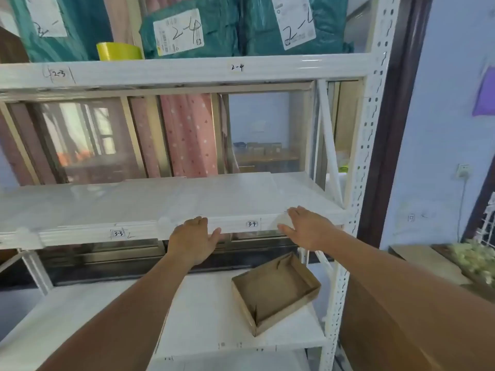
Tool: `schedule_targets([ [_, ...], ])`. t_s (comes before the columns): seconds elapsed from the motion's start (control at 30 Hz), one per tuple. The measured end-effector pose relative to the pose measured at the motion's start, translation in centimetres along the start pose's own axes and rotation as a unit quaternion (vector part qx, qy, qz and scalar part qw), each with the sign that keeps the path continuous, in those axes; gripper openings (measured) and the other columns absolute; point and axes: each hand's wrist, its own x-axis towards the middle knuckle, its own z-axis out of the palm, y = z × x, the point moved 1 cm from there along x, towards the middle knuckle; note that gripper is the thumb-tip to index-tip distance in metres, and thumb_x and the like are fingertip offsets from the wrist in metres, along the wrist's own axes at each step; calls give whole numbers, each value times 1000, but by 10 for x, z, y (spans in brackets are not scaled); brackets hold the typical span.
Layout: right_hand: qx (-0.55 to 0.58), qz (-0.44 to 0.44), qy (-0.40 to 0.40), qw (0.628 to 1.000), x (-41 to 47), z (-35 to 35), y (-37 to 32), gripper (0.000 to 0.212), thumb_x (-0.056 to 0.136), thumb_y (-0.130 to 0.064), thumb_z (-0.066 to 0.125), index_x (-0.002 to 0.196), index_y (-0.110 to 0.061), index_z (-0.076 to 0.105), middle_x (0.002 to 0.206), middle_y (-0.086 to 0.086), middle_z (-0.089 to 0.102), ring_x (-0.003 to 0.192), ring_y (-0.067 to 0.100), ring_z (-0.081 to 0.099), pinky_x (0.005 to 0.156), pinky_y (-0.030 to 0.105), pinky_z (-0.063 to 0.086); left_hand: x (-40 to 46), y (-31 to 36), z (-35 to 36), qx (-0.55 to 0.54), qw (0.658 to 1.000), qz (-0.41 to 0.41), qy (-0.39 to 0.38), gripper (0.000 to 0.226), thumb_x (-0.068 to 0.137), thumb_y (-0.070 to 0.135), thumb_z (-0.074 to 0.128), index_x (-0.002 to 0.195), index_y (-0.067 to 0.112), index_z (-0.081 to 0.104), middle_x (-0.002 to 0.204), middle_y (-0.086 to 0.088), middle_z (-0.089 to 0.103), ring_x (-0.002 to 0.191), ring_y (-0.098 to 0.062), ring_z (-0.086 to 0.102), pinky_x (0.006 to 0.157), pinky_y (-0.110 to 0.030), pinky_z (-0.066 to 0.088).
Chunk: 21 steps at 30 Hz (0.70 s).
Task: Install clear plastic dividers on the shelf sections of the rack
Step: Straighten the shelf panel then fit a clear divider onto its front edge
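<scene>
The white rack's middle shelf [150, 199] has a front beam labelled 3-3 and 3-4. Translucent rounded plastic divider pieces sit on that beam: one at the far left [22, 234], one near the middle [165, 224] and one at the right [280, 220]. My left hand [194, 241] lies flat against the beam just right of the middle piece, fingers together on the top edge. My right hand [306, 226] rests on the shelf edge by the 3-4 label, fingers spread over the top and thumb against the right plastic piece. Neither hand encloses anything.
An open cardboard tray [276, 290] lies on the lower shelf [203, 317] under my right arm. The upper shelf holds teal parcels [187, 30] marked 2-4 and a yellow tape roll [117, 51]. The perforated white upright [367, 145] bounds the rack on the right; a brown box [375, 330] stands beside it.
</scene>
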Motion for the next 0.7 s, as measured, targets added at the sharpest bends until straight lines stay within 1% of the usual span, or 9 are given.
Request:
schedule_targets([
  [0.07, -12, 11, -5, 1000, 12, 0, 0, 68, 102, -63, 30, 152, -17, 36, 154, 6, 44, 135, 27, 50, 109, 42, 42, 13, -5, 4, 11, 1000, -1, 9, 65, 102, 64, 28, 140, 18, 54, 135, -1, 62, 116, -22, 61, 99, -39, 52],
  [0.13, -21, 16, -11, 1000, 24, 1, 1, 72, 101, -65, 29, 153, -16, 35, 155, 6, 43, 136, 27, 49, 110, 42, 41, 28, -10, 11, 12, 1000, 10, 23, 68, 102, 65, 26, 143, 18, 52, 141, 0, 59, 122, -22, 59, 104, -39, 49],
  [0.27, -33, 22, -39, 998, 47, 3, 3, 81, 97, -72, 29, 155, -15, 32, 156, 6, 41, 138, 27, 45, 113, 43, 38, 50, -17, 21, 25, 1000, -3, 13, 80, 97, 74, 19, 142, 16, 50, 139, -4, 59, 124, -25, 57, 106, -43, 46],
  [0.4, -31, 34, -60, 997, 60, 5, 6, 86, 94, -77, 30, 156, -16, 32, 159, 5, 39, 141, 28, 43, 115, 45, 35, 61, -19, 30, 19, 997, -73, -23, 100, 89, 85, 9, 152, 13, 40, 145, -9, 54, 131, -32, 51, 108, -49, 41],
  [0.5, -38, 39, -73, 996, 72, 6, 12, 88, 92, -80, 30, 155, -18, 32, 157, 5, 42, 139, 28, 45, 113, 45, 36, 68, -20, 34, 20, 995, -92, -37, 107, 83, 90, 6, 147, 13, 44, 136, -11, 60, 126, -33, 53, 105, -51, 43],
  [0.6, -36, 44, -84, 995, 84, 6, 20, 92, 89, -84, 31, 154, -20, 34, 151, 4, 49, 133, 28, 51, 109, 44, 40, 72, -18, 35, 37, 995, -87, -38, 104, 83, 91, 12, 141, 13, 48, 129, -11, 63, 121, -32, 57, 102, -49, 46],
  [0.7, -24, 37, -106, 993, 92, 9, 28, 93, 86, -86, 32, 153, -22, 33, 148, 3, 53, 127, 27, 55, 105, 42, 44, 74, -14, 35, 31, 995, -84, -38, 101, 82, 92, 19, 140, 14, 48, 129, -10, 64, 120, -31, 57, 102, -46, 47],
])
